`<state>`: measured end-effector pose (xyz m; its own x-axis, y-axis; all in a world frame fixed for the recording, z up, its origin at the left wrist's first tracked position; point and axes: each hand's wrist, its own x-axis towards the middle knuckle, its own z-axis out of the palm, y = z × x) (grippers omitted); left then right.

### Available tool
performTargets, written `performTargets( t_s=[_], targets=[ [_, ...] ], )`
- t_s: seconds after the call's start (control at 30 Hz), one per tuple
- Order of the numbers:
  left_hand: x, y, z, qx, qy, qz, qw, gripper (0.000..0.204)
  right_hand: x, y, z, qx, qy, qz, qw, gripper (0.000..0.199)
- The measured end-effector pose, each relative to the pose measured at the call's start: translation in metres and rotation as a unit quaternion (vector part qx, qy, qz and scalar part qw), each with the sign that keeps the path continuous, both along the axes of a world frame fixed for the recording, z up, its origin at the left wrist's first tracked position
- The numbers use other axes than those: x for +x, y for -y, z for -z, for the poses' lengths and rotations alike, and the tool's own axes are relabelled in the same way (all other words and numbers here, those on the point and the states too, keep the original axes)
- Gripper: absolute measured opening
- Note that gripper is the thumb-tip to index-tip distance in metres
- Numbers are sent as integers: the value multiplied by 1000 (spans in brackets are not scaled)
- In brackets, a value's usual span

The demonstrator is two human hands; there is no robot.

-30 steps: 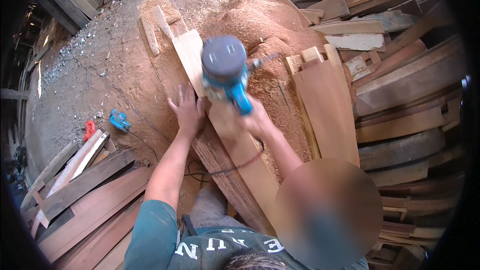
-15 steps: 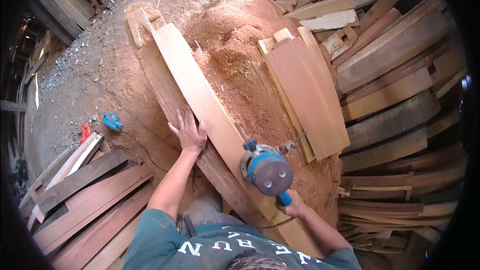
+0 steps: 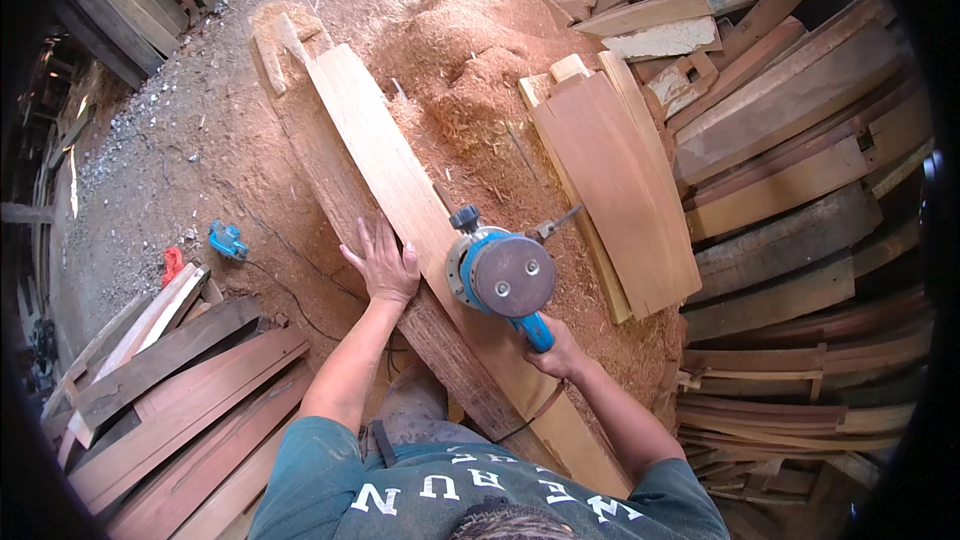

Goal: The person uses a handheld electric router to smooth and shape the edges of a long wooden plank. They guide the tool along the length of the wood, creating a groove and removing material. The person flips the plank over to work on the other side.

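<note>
Gripping blue sander (image 3: 502, 275), right hand (image 3: 550, 352); left hand (image 3: 383, 265) flat on plank (image 3: 390, 165).

One head-worn fisheye view looks steeply down, close over the long plank (image 3: 400, 190)

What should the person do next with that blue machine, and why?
Probably push the blue power planer forward along the long pale plank. The right hand grips its handle, the left hand steadies the plank, and much board lies ahead.

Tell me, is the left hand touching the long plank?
Touching. The head view shows the left hand lying flat, palm down, on the edge of the long plank, beside the blue power tool held by the right hand.
</note>
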<state>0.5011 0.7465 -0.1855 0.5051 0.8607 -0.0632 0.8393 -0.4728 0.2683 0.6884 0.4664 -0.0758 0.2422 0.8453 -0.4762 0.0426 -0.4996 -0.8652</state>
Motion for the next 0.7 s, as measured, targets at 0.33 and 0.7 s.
performTargets(
  t_s=[0.33, 0.7],
  targets=[
    [-1, -1, -4, -17, -9, -4, 1000, 88, 8, -60, 13, 19, -50, 14, 998, 27],
    [1, 0, -5, -24, -23, 15, 999, 82, 18, -123, 21, 74, -18, 19, 997, 32]
  ],
)
